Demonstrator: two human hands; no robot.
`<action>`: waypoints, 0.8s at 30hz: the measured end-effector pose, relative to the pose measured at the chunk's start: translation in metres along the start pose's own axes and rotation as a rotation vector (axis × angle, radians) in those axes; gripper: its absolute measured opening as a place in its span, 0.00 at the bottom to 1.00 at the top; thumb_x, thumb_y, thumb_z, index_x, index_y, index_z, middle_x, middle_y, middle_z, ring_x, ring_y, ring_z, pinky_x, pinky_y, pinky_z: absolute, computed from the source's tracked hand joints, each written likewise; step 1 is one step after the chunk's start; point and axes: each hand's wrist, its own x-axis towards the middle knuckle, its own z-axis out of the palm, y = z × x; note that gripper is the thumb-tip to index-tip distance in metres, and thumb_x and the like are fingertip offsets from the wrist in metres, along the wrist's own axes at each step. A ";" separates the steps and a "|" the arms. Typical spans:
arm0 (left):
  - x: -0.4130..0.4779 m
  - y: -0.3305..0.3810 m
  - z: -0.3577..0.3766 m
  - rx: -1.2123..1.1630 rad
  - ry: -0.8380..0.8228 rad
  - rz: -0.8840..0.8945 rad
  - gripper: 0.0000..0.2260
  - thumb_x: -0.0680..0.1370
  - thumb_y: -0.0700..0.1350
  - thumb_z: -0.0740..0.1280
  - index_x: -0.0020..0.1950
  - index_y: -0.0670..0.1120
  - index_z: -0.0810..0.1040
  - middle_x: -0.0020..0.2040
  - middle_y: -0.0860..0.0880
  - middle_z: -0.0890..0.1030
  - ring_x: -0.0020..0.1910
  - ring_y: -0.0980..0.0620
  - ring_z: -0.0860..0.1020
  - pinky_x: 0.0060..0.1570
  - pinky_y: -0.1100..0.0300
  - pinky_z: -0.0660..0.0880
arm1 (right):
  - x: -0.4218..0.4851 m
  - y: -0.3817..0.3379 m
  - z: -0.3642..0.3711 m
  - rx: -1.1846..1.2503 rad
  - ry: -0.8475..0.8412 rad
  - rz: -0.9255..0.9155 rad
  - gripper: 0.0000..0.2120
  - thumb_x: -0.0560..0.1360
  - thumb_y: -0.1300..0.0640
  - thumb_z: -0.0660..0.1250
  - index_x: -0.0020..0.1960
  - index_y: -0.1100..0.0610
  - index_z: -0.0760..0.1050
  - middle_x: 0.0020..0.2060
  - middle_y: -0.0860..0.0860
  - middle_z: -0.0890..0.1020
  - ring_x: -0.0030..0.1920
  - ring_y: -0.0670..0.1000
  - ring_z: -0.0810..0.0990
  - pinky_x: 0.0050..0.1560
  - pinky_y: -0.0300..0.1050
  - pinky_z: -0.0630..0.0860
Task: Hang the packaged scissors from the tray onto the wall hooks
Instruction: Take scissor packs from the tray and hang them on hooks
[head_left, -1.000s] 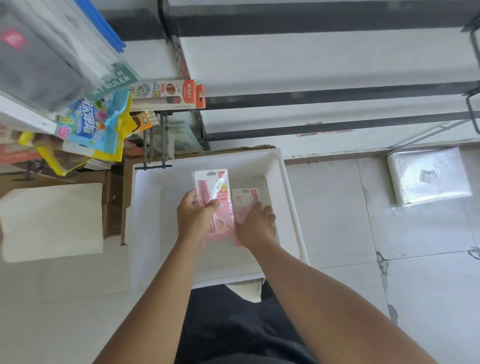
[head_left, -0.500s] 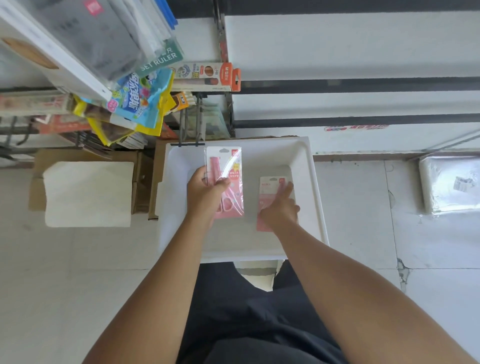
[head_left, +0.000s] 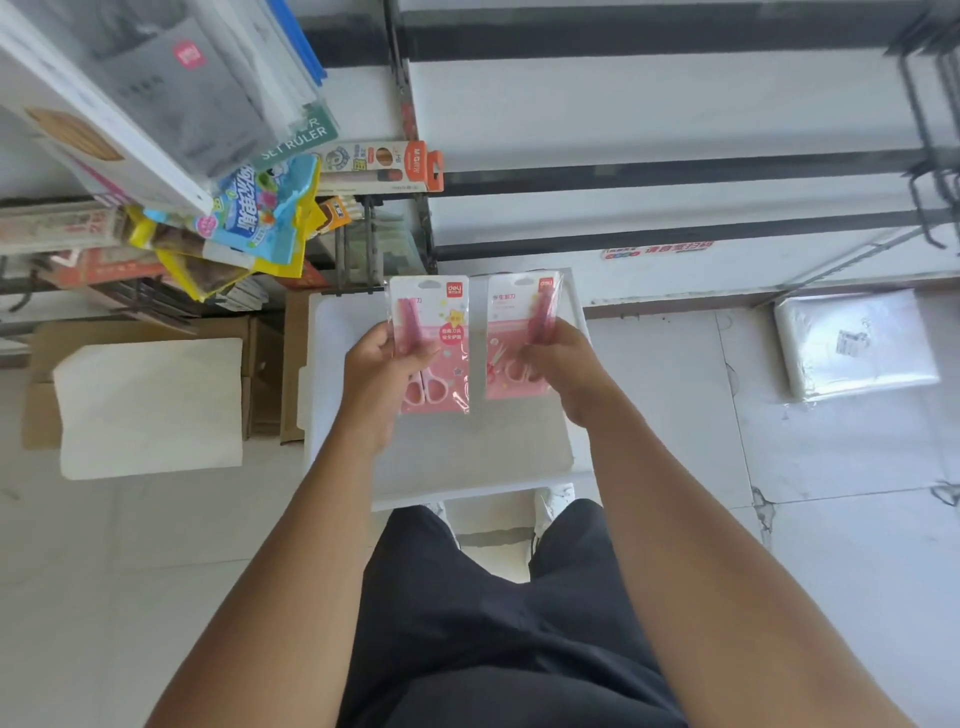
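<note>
left hand (head_left: 382, 371): closed around the left edge of one pink scissors pack (head_left: 434, 343), thumb across the front, so a decent side pinch.
right hand (head_left: 563, 369): same deal on the second pack (head_left: 519, 338), fingers wrapped round its right edge.
where the packs are: both lifted clear above the white tray (head_left: 332, 374), side by side, not quite touching. The tray looks empty under them.
which way they point: long axis runs away from the person, hang-hole end far, handles near, blades toward the wall.
what could go wrong: edge-only grips on slick plastic, so I'd guess a pack could twist or slip on the way up. The black wall hooks (head_left: 930, 171) are well off to the right and thin, so missing the small hang hole seems easy.
</note>
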 end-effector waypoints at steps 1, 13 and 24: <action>-0.004 0.006 -0.003 -0.005 -0.019 0.015 0.09 0.74 0.42 0.74 0.51 0.53 0.82 0.48 0.53 0.88 0.48 0.49 0.87 0.51 0.47 0.82 | -0.005 -0.006 -0.001 0.015 0.009 -0.022 0.12 0.63 0.70 0.65 0.45 0.65 0.78 0.34 0.58 0.81 0.32 0.51 0.77 0.33 0.41 0.69; -0.066 0.070 -0.016 -0.087 -0.154 0.196 0.12 0.74 0.37 0.73 0.53 0.52 0.82 0.47 0.55 0.88 0.48 0.52 0.86 0.49 0.53 0.81 | -0.097 -0.061 -0.010 0.229 0.122 -0.236 0.15 0.68 0.69 0.66 0.54 0.68 0.80 0.41 0.57 0.86 0.39 0.56 0.85 0.43 0.47 0.78; -0.158 0.128 0.049 -0.115 -0.245 0.390 0.12 0.76 0.34 0.70 0.51 0.51 0.80 0.41 0.57 0.88 0.37 0.58 0.86 0.30 0.65 0.79 | -0.194 -0.086 -0.084 0.291 0.203 -0.364 0.12 0.77 0.66 0.65 0.59 0.66 0.78 0.48 0.57 0.87 0.47 0.58 0.87 0.45 0.48 0.81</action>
